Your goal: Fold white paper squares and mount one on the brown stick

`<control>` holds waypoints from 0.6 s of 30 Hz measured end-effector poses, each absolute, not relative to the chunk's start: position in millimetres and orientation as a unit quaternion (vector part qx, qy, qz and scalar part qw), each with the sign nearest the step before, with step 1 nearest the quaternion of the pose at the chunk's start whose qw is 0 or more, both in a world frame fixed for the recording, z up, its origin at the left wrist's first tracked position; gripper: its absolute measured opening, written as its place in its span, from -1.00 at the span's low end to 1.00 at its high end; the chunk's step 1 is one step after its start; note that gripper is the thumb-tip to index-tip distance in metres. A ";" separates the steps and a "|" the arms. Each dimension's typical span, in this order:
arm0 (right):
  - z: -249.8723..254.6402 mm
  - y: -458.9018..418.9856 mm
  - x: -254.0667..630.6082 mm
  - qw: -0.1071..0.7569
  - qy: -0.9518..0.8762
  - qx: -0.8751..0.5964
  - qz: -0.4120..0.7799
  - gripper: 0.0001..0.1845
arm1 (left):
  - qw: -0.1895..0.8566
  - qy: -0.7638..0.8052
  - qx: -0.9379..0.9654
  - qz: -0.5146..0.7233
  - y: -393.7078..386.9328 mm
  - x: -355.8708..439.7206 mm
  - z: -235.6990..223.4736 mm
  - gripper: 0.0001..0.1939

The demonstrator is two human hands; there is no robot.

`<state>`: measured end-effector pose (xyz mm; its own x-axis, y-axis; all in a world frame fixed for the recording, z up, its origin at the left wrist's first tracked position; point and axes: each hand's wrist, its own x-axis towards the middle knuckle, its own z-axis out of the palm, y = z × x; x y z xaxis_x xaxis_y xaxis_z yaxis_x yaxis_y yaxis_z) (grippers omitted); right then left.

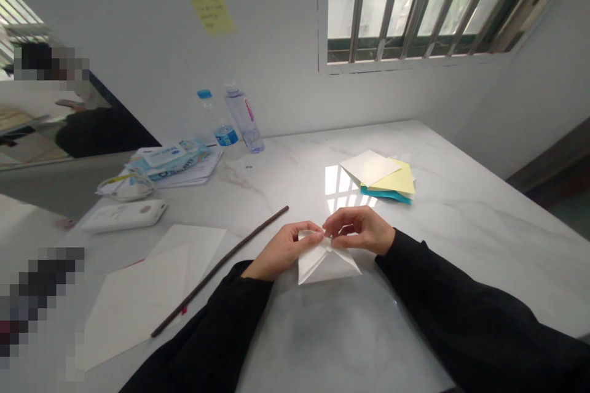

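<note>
A folded piece of white paper lies on the marbled table between my hands, its creased flaps meeting near the top. My left hand pinches its upper left part, thumb on top. At the upper right, my right hand has its fingertips closed on the paper close to the left thumb. The fingertips of both hands nearly meet and cover the paper's top edge. A thin dark brown stick lies slantwise to the left of my left hand.
Beyond my right hand sits a stack of coloured paper sheets. White sheets and a white device lie at left. Two plastic bottles stand by the wall, near a wipes pack. Another person is at far left.
</note>
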<state>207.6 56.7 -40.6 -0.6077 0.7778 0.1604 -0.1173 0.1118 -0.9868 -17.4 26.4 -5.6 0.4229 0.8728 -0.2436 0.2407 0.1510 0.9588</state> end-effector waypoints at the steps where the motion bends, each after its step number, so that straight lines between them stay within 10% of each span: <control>1: -40.4 56.9 208.0 0.361 -0.652 -0.252 0.617 -0.66 | 0.601 0.467 0.594 0.262 26.1 -17.4 -5.2 -0.66; 18: -23.3 55.3 213.5 0.372 -0.723 -0.247 0.528 -0.82 | 0.640 0.432 0.594 0.226 30.0 -27.0 -6.4 -0.68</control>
<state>213.5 55.3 -23.3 -0.6010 0.7494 0.2779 -0.0365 0.3215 -0.9462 -27.0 30.0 -6.4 0.5253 0.8024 -0.2833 0.2236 0.1911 0.9558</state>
